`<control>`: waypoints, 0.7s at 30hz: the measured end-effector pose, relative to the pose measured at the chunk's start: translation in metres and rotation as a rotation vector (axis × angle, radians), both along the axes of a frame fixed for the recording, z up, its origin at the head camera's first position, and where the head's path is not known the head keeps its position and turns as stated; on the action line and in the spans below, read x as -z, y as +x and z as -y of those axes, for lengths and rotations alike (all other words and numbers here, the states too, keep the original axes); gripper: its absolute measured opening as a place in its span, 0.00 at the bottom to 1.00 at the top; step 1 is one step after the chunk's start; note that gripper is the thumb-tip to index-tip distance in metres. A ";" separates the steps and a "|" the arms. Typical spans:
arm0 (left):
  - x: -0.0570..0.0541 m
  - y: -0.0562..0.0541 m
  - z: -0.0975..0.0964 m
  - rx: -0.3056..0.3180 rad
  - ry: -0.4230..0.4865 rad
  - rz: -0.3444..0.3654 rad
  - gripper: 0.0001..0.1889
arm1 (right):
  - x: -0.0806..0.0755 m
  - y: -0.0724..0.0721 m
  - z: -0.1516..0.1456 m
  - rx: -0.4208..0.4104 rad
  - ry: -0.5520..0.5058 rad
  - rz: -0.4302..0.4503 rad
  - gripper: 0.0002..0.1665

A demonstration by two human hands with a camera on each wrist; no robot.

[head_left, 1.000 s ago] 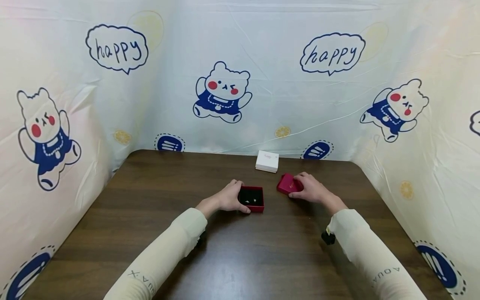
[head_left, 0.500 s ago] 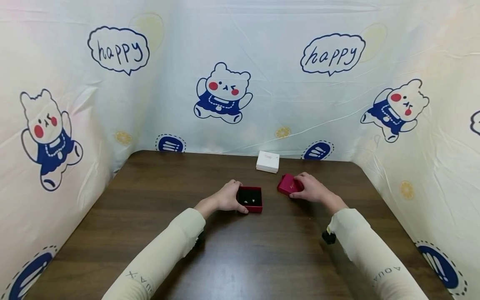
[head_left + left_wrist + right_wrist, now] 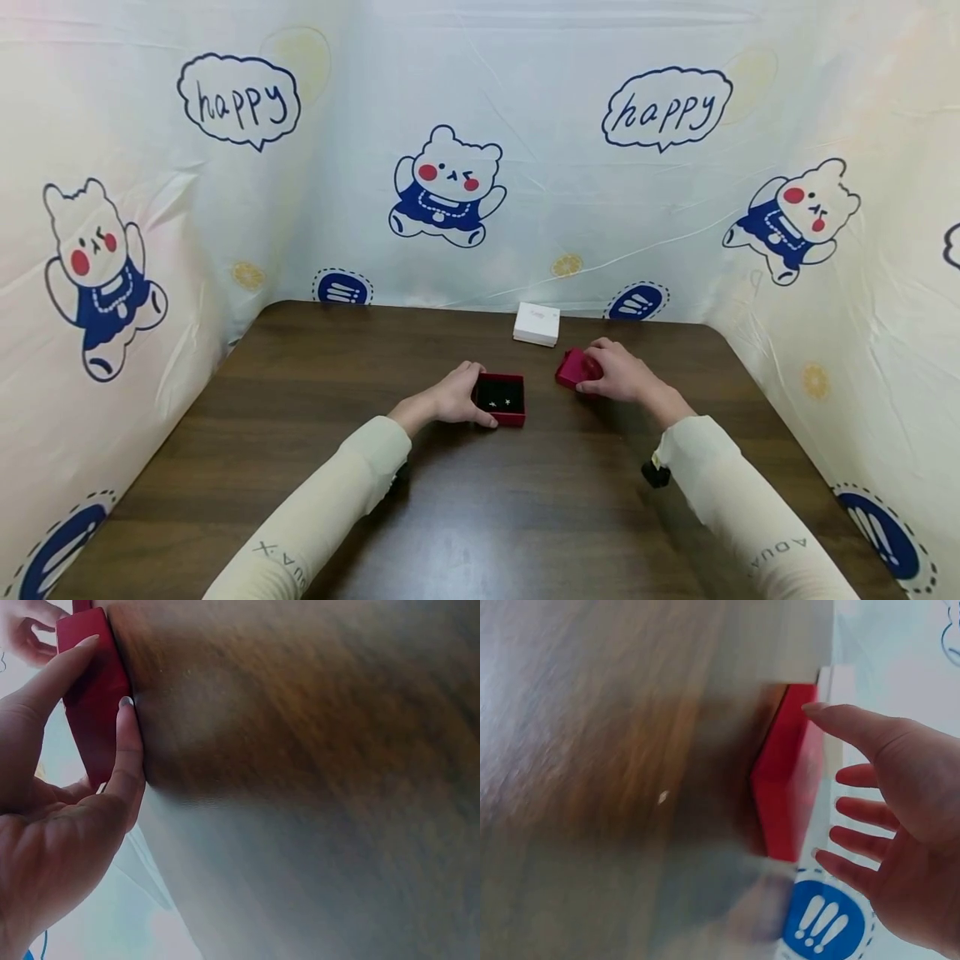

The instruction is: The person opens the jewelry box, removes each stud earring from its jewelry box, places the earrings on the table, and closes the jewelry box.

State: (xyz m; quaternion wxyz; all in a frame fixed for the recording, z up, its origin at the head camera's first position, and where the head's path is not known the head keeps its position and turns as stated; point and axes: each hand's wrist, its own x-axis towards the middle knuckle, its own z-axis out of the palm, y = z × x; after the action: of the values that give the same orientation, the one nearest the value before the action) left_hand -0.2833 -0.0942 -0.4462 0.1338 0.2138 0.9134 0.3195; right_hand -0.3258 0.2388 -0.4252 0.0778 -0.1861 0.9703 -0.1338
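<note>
My left hand (image 3: 452, 397) grips a small red jewellery box (image 3: 512, 419) by its left end, thumb at the near side. Its black padded insert (image 3: 501, 388) faces up with two small star-shaped earrings (image 3: 492, 404) on it. In the left wrist view the thumb and fingers lie against the walls of the red box (image 3: 91, 731). To the right, the matching red lid (image 3: 572, 367) lies on the table under my right hand (image 3: 621, 372). The right wrist view shows that hand (image 3: 911, 817) with fingers spread and thumb tip at the edge of the lid (image 3: 776, 780).
A white box (image 3: 536, 323) stands behind the red lid, near the back edge of the brown wooden table (image 3: 360, 350). A printed curtain (image 3: 337, 192) surrounds the table at the back and both sides.
The red box has slid slightly left with my left hand and then stayed put. The right hand's fingers have lifted and loosened from the red lid, which stays in place.
</note>
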 end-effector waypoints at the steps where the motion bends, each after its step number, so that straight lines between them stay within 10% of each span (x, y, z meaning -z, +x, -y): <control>1: 0.001 0.000 0.000 0.000 0.004 0.000 0.44 | -0.002 0.001 0.002 -0.005 0.000 -0.006 0.39; 21: 0.003 -0.002 0.000 0.006 0.017 0.012 0.43 | -0.015 0.018 0.049 -0.147 -0.055 -0.036 0.36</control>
State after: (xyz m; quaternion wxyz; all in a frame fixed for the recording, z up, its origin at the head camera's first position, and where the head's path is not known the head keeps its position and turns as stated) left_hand -0.2857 -0.0946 -0.4487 0.1384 0.2157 0.9092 0.3280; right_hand -0.3082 0.1898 -0.4103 0.0650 -0.2613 0.9512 -0.1510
